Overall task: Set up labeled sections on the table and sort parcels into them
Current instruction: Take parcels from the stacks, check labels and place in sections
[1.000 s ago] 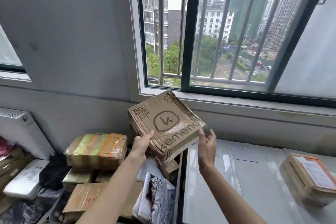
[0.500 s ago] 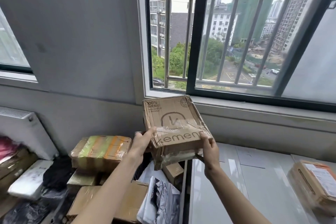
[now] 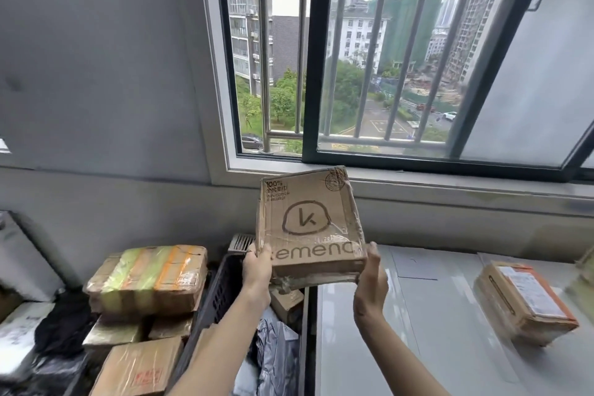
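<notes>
Both hands — left hand (image 3: 257,270), right hand (image 3: 369,283) — are gripping the box (image 3: 310,228) by its lower corners, lifting it above the table's (image 3: 401,315) left edge, printed face tilting toward the camera — probably hunting for a label.

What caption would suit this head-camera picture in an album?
Both hands, left hand and right hand, lift a taped cardboard parcel above the white table.

Your left hand (image 3: 257,270) and right hand (image 3: 369,283) show bare, forearms uncovered, slim, with no sleeve reaching the wrists.
</notes>
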### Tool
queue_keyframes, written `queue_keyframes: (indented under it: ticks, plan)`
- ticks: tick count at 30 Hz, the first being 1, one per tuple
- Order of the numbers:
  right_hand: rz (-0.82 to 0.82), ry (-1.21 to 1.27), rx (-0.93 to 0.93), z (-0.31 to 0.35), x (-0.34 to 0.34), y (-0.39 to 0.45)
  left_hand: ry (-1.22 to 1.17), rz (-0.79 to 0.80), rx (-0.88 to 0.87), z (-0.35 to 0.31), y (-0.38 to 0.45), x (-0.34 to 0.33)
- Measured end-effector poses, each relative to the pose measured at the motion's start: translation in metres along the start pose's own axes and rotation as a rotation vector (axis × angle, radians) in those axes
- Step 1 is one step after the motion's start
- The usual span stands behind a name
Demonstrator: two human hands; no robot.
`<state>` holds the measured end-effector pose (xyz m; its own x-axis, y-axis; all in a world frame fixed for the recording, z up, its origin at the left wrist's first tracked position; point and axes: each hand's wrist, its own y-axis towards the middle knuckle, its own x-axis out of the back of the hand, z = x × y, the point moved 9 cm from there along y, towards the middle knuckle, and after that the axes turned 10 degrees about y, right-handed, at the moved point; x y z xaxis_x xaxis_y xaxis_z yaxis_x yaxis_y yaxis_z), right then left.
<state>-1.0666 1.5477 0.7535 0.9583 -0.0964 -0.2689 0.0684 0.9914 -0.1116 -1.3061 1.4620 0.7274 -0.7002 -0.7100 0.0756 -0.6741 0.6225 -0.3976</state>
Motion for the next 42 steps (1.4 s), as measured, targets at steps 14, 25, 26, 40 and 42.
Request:
queue_keyframes:
  ticks: [14, 25, 26, 40, 42]
  plan:
    - [0.213, 0.085, -0.367, 0.014, 0.065, 0.062, -0.027, 0.427, 0.122, 0.009, -0.011, -0.088]
    - [0.138, 0.035, -0.094, 0.069, 0.138, 0.104, 0.267, 0.111, -0.358, -0.050, -0.086, -0.182]
    - [0.118, -0.024, -0.035, 0.078, 0.145, 0.107, 0.196, 0.205, -0.370, -0.058, -0.101, -0.206]
    - [0.064, -0.088, 0.130, 0.124, 0.208, 0.137, -0.102, 0.186, -0.107, -0.013, -0.106, -0.260]
    - [0.041, -0.118, 0.120, 0.124, 0.225, 0.149, -0.188, 0.281, -0.031, -0.005, -0.104, -0.258]
